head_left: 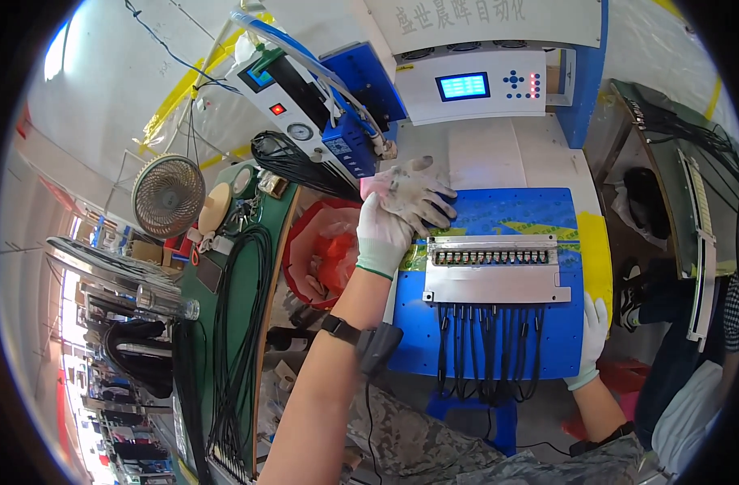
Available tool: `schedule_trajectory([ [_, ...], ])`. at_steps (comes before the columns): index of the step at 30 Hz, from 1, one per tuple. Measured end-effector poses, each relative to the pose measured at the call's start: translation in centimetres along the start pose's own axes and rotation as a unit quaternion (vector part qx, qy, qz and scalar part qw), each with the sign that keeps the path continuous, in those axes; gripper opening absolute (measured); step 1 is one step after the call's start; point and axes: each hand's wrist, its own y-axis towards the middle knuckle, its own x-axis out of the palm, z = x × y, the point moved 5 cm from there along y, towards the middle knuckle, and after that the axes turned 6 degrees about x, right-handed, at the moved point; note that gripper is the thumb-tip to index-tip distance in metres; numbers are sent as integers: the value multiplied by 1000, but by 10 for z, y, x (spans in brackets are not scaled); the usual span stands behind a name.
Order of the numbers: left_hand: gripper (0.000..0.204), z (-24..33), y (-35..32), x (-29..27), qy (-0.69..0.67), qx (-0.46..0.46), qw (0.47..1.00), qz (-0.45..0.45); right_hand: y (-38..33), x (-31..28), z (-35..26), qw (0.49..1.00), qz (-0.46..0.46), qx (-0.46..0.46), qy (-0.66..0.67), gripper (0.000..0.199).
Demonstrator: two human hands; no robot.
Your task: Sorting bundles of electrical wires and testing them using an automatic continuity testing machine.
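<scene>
My left hand [383,236], in a white glove with a green cuff, lies against a soiled grey-white glove [414,194] left of the metal fixture. Its thumb points up; its other fingers are mostly hidden, so their grip does not show. My right hand [593,335], also gloved, rests along the right edge of the blue plate [507,360], fingers stretched out. On that plate sits a silver metal fixture [497,284] with a row of small connectors [492,257] in its slot. Several black cables [490,339] hang from its near side.
Behind the plate stands a white control box [474,85] with a lit screen. A blue-and-white machine head [349,145] rises at the left. Further left are a red-lined bin [305,242], a green table with black cable bundles [244,283] and a fan [169,190]. A person's leg [668,331] shows at right.
</scene>
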Motion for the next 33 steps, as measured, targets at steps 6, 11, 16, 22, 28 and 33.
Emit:
schedule_trajectory([
  [6,55,-1,-1,-2,-18,-15,1000,9,9,-10,-6,1000,-15,-15,-6,39],
  [11,53,1,0,-2,-13,0,999,41,3,-3,0,1000,-16,-4,-10,39],
  [16,53,0,0,-2,1,0,1000,16,-1,2,3,1000,-13,1,-1,39],
  [22,55,2,0,3,0,4,1000,-7,1,0,3,1000,-19,10,9,38],
  [28,57,0,2,2,5,-4,1000,19,-2,3,6,1000,-10,10,20,38],
  [33,58,0,2,1,-4,-13,1000,19,6,-8,-3,1000,-6,-2,8,37],
])
